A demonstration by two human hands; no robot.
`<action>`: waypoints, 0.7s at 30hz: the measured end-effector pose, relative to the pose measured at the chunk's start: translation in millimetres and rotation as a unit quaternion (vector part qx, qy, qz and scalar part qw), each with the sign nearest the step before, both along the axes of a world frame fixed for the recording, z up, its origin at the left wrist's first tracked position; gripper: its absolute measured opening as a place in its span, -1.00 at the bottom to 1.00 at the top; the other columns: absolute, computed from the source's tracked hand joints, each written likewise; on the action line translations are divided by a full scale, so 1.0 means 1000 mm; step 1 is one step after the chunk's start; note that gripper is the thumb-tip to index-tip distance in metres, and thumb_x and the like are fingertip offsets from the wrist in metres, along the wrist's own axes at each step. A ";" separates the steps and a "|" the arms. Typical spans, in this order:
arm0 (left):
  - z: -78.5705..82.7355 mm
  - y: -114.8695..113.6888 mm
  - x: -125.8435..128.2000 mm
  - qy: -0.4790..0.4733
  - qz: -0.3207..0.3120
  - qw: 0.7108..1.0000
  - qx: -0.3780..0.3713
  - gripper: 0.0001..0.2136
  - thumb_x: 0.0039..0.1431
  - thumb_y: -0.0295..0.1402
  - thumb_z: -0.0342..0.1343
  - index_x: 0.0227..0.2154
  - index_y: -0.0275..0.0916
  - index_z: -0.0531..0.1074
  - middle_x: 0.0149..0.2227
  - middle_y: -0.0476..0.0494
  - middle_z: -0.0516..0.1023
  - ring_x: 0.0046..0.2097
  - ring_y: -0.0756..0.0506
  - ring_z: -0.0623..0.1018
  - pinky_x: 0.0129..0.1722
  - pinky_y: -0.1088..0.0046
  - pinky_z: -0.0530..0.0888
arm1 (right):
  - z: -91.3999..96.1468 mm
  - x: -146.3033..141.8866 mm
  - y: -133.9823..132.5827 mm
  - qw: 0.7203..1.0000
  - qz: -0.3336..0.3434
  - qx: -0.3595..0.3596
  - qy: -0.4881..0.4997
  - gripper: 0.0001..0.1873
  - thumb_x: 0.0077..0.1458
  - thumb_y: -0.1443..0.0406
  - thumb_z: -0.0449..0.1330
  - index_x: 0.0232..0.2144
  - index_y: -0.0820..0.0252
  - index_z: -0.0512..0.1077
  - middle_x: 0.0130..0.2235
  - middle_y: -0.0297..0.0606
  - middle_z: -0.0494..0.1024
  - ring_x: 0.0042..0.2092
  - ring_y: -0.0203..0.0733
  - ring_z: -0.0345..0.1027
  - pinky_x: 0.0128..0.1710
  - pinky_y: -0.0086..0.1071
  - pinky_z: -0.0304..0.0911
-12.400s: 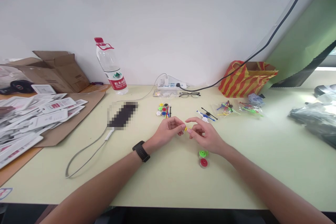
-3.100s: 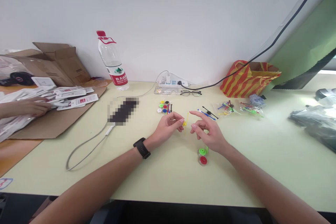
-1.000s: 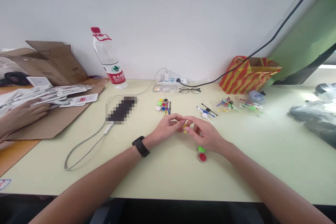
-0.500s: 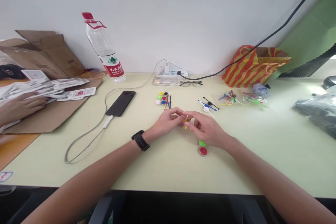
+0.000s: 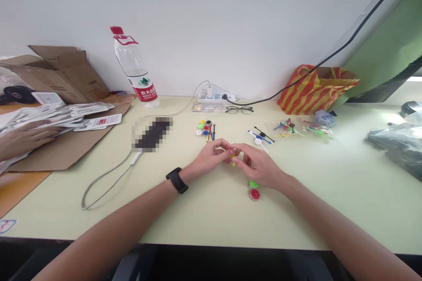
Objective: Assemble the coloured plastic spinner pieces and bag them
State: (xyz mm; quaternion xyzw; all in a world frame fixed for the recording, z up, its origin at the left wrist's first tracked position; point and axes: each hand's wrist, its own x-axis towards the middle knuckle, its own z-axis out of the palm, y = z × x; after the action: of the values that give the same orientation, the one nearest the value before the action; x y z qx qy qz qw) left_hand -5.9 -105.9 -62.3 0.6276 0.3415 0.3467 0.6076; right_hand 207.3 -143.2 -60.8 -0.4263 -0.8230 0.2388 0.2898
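Observation:
My left hand [image 5: 212, 160], with a black watch [image 5: 176, 180] on its wrist, and my right hand [image 5: 259, 167] meet fingertip to fingertip over the middle of the table. Both pinch a small yellow plastic piece [image 5: 233, 157] between them. Just under my right hand lie a green disc [image 5: 253, 183] and a red disc [image 5: 254, 194]. Beyond my left hand sits a cluster of small coloured discs and sticks [image 5: 206, 130]. A white-and-blue spinner piece [image 5: 258, 139] and a black one [image 5: 263, 134] lie beyond my right hand.
A phone [image 5: 151, 133] on a grey cable [image 5: 105, 182] lies to the left, a water bottle [image 5: 134, 68] behind it. Another person's hand [image 5: 20, 138] rests on packaged cards [image 5: 70, 112] over cardboard. Glasses [image 5: 239, 109], a power strip [image 5: 214, 96], a striped bag [image 5: 313, 92] and bags of parts [image 5: 301, 129] are at the back.
My right hand closed in from slightly apart to meet my left on the yellow piece. The view shifted a little; the other person's hand stays on the cards.

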 end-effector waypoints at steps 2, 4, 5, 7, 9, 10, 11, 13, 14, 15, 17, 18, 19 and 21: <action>0.001 -0.001 0.000 0.003 -0.003 1.000 -0.003 -0.68 0.18 -0.10 0.34 -0.23 -0.26 0.49 -0.24 -0.12 0.59 -0.26 -0.06 0.59 -0.18 0.34 0.52 | -0.001 0.000 0.000 1.000 0.002 0.001 0.003 -0.64 0.38 0.21 0.11 0.19 0.01 0.35 -0.12 -0.30 0.60 -0.47 -0.32 0.39 -0.39 -0.35 0.32; 0.002 -0.002 -0.001 0.010 -0.008 1.000 -0.002 -0.69 0.17 -0.13 0.36 -0.23 -0.26 0.48 -0.23 -0.14 0.60 -0.25 -0.07 0.59 -0.17 0.35 0.51 | -0.001 0.000 0.000 1.000 0.004 0.000 0.007 -0.65 0.38 0.22 0.10 0.18 0.02 0.35 -0.12 -0.30 0.60 -0.48 -0.33 0.39 -0.39 -0.35 0.32; 0.002 -0.002 -0.001 0.012 -0.010 1.000 0.001 -0.69 0.16 -0.14 0.37 -0.23 -0.26 0.48 -0.23 -0.15 0.61 -0.25 -0.07 0.59 -0.17 0.35 0.50 | 0.000 0.000 0.000 1.000 0.005 -0.002 0.009 -0.66 0.39 0.22 0.09 0.17 0.03 0.35 -0.13 -0.30 0.60 -0.48 -0.33 0.39 -0.40 -0.36 0.32; 0.002 -0.002 -0.001 0.014 -0.014 1.000 0.005 -0.69 0.17 -0.14 0.36 -0.23 -0.27 0.47 -0.22 -0.17 0.61 -0.25 -0.07 0.59 -0.18 0.35 0.50 | 0.000 -0.001 -0.001 1.000 0.008 -0.004 0.011 -0.67 0.39 0.22 0.09 0.16 0.04 0.36 -0.15 -0.29 0.60 -0.49 -0.32 0.38 -0.41 -0.36 0.31; 0.002 -0.002 -0.001 0.012 -0.014 1.000 0.003 -0.69 0.18 -0.12 0.35 -0.24 -0.26 0.47 -0.22 -0.17 0.61 -0.25 -0.08 0.59 -0.19 0.35 0.50 | 0.001 -0.001 -0.001 1.000 0.009 -0.005 0.008 -0.67 0.39 0.22 0.09 0.16 0.03 0.36 -0.15 -0.29 0.60 -0.48 -0.32 0.38 -0.41 -0.36 0.30; 0.001 -0.002 -0.001 0.011 -0.014 1.000 0.001 -0.68 0.18 -0.12 0.34 -0.24 -0.26 0.47 -0.22 -0.17 0.61 -0.25 -0.08 0.59 -0.20 0.36 0.50 | 0.001 -0.001 -0.001 1.000 0.008 -0.004 0.006 -0.67 0.38 0.22 0.10 0.16 0.02 0.36 -0.15 -0.29 0.60 -0.48 -0.32 0.38 -0.41 -0.36 0.30; 0.001 -0.002 -0.001 0.009 -0.015 1.000 -0.002 -0.68 0.19 -0.11 0.34 -0.24 -0.26 0.47 -0.22 -0.16 0.61 -0.26 -0.07 0.59 -0.20 0.36 0.50 | 0.001 -0.001 -0.002 1.000 0.007 -0.004 0.003 -0.67 0.38 0.22 0.10 0.15 0.02 0.37 -0.15 -0.30 0.60 -0.47 -0.32 0.38 -0.40 -0.35 0.30; 0.001 -0.001 0.000 0.007 -0.020 1.000 -0.005 -0.69 0.19 -0.11 0.33 -0.25 -0.26 0.46 -0.24 -0.14 0.60 -0.27 -0.07 0.59 -0.21 0.36 0.50 | 0.001 -0.001 -0.002 1.000 0.005 -0.001 -0.003 -0.68 0.38 0.21 0.10 0.15 0.01 0.38 -0.16 -0.31 0.60 -0.46 -0.31 0.38 -0.39 -0.35 0.30; 0.001 -0.001 0.000 0.005 -0.022 1.000 -0.006 -0.69 0.20 -0.11 0.33 -0.25 -0.26 0.46 -0.24 -0.14 0.59 -0.26 -0.07 0.59 -0.21 0.36 0.50 | 0.001 -0.001 -0.002 1.000 0.004 0.002 -0.006 -0.69 0.38 0.21 0.10 0.14 0.02 0.39 -0.18 -0.31 0.60 -0.46 -0.30 0.38 -0.39 -0.34 0.29; 0.001 -0.001 0.000 0.003 -0.024 1.000 -0.007 -0.69 0.20 -0.11 0.33 -0.25 -0.26 0.46 -0.24 -0.14 0.59 -0.26 -0.07 0.59 -0.20 0.35 0.51 | 0.001 0.000 -0.002 1.000 0.004 0.006 -0.008 -0.70 0.38 0.21 0.10 0.12 0.02 0.40 -0.20 -0.31 0.59 -0.46 -0.30 0.38 -0.39 -0.34 0.29; 0.001 -0.001 0.000 -0.002 -0.028 1.000 -0.008 -0.69 0.20 -0.10 0.32 -0.25 -0.26 0.46 -0.24 -0.15 0.60 -0.24 -0.08 0.59 -0.20 0.35 0.51 | 0.001 0.000 -0.002 1.000 0.006 0.012 -0.012 -0.71 0.38 0.21 0.10 0.10 0.04 0.41 -0.22 -0.31 0.58 -0.46 -0.29 0.37 -0.40 -0.34 0.27; 0.001 -0.001 0.000 -0.005 -0.029 1.000 -0.008 -0.68 0.20 -0.10 0.32 -0.25 -0.26 0.46 -0.23 -0.15 0.60 -0.24 -0.08 0.59 -0.20 0.35 0.51 | 0.001 0.000 -0.002 1.000 0.008 0.016 -0.015 -0.72 0.38 0.21 0.10 0.09 0.04 0.41 -0.23 -0.31 0.58 -0.46 -0.29 0.37 -0.40 -0.34 0.27; 0.001 -0.001 0.000 -0.007 -0.032 0.999 -0.007 -0.68 0.20 -0.10 0.32 -0.25 -0.26 0.46 -0.23 -0.15 0.60 -0.24 -0.08 0.59 -0.20 0.35 0.51 | 0.001 0.000 -0.002 1.000 0.011 0.018 -0.018 -0.72 0.38 0.21 0.10 0.09 0.04 0.41 -0.22 -0.31 0.58 -0.46 -0.28 0.38 -0.39 -0.34 0.27; 0.000 -0.001 0.000 -0.009 -0.037 0.999 -0.003 -0.68 0.21 -0.10 0.32 -0.25 -0.27 0.46 -0.25 -0.15 0.59 -0.25 -0.08 0.59 -0.21 0.35 0.51 | 0.002 0.000 -0.003 0.999 0.018 0.026 -0.024 -0.70 0.38 0.22 0.10 0.11 0.04 0.40 -0.19 -0.30 0.59 -0.45 -0.28 0.38 -0.37 -0.33 0.28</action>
State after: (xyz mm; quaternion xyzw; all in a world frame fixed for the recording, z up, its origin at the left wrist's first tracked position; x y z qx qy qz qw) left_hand -6.3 -107.1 -62.7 0.6348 0.3135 0.3288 0.6250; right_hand 207.5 -146.0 -58.4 -0.4097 -0.8430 0.2121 0.2767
